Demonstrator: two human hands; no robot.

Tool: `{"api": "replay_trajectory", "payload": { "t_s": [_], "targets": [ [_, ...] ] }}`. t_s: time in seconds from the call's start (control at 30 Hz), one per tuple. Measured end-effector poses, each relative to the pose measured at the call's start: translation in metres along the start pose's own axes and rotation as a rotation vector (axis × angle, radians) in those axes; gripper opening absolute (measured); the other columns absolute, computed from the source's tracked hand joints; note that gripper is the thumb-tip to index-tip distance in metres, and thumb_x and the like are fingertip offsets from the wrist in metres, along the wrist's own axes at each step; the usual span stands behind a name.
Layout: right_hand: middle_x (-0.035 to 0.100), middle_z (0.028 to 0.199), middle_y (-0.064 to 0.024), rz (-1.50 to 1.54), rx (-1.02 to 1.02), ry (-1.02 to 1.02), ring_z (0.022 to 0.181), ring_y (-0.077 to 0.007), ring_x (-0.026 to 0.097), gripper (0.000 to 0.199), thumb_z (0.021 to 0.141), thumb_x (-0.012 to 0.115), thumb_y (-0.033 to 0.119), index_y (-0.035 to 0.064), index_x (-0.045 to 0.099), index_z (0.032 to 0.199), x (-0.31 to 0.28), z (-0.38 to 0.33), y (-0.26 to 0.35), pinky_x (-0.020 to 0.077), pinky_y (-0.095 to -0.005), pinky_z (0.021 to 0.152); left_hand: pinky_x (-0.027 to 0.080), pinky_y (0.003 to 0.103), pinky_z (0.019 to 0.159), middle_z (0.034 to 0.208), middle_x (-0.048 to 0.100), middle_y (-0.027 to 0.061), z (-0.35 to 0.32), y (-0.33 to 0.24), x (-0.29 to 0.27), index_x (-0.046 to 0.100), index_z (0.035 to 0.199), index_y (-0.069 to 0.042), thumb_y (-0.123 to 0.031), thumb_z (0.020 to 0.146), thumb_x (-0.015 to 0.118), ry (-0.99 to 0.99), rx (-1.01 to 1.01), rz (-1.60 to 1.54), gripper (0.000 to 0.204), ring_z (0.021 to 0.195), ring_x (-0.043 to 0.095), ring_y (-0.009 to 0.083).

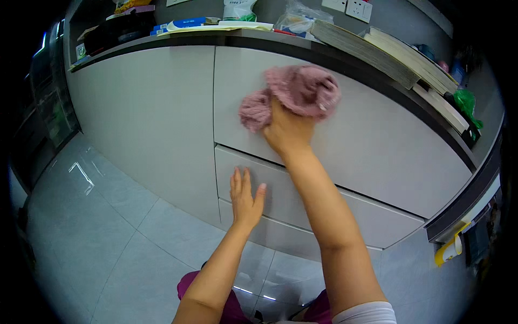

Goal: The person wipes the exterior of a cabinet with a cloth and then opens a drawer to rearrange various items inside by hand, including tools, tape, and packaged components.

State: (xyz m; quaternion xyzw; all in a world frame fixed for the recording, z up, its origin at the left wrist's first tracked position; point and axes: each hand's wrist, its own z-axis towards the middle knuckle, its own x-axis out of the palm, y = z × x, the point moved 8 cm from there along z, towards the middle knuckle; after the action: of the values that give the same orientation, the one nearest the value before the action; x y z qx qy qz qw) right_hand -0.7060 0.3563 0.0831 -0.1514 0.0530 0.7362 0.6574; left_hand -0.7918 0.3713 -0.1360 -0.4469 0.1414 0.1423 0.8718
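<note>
A bunched pink cloth (302, 89) is pressed against the upper drawer front (372, 140) of a pale grey cabinet. My right hand (291, 127) grips it, with most of the fingers hidden in its folds. Lower and to the left, my left hand (246, 202) is held with fingers stretched and apart at the smaller drawer front (275, 186) below. Nothing is in that hand; whether its fingertips touch the panel I cannot tell.
Along the countertop above lie thick books (372, 51), a clear plastic bag (294, 19), a blue-and-white packet (186, 24) and a black bag (121, 29). A green plastic bag (467, 105) hangs at the right. Glossy tiles (124, 237) cover the floor; a yellow-and-white cup (449, 251) is at lower right.
</note>
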Motion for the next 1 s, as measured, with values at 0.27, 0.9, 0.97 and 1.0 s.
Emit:
{"api": "replay_trajectory", "payload": {
  "t_s": [0.27,0.9,0.97,1.0],
  "targets": [
    [0.06,0.108,-0.0026,0.039,-0.347,0.135,0.103,-0.0251,0.053,0.034,0.073,0.064,0.03,0.0169,0.062,0.104,0.076,-0.112,0.033,0.0413,-0.042,0.086,0.019,0.05,0.109,0.143,0.028,0.0259,0.009,-0.009,0.016,0.05,0.122,0.003,-0.021,0.081,0.064,0.051,-0.005,0.12,0.05,0.132,0.022,0.0476],
    [0.058,0.101,-0.0143,-0.168,0.502,-0.166,0.104,-0.0352,0.049,0.023,0.075,0.063,0.02,0.0062,0.061,0.094,-0.234,-0.267,-0.262,0.0356,-0.0473,0.092,-0.002,0.064,0.104,0.154,0.003,0.0182,-0.055,-0.12,0.137,0.023,0.146,-0.013,-0.036,0.085,0.061,0.144,0.652,0.314,0.076,0.139,-0.004,0.0446],
    [0.057,0.108,-0.0162,-0.209,0.463,-0.084,0.108,-0.0374,0.049,0.033,0.078,0.062,0.024,0.0044,0.061,0.105,-0.207,-0.266,-0.221,0.034,-0.0483,0.096,-0.003,0.064,0.104,0.154,0.002,0.0179,-0.053,-0.122,0.148,0.021,0.147,-0.014,-0.039,0.086,0.059,0.167,0.615,0.313,0.077,0.139,-0.006,0.0448],
    [0.057,0.116,-0.0173,-0.285,0.428,-0.017,0.113,-0.0388,0.049,0.042,0.08,0.062,0.027,0.0026,0.06,0.114,-0.195,-0.268,-0.209,0.0324,-0.0487,0.099,-0.004,0.064,0.104,0.154,0.0,0.0174,-0.052,-0.118,0.154,0.017,0.148,-0.014,-0.041,0.087,0.057,0.15,0.627,0.351,0.078,0.139,-0.008,0.0448]
  ]
}}
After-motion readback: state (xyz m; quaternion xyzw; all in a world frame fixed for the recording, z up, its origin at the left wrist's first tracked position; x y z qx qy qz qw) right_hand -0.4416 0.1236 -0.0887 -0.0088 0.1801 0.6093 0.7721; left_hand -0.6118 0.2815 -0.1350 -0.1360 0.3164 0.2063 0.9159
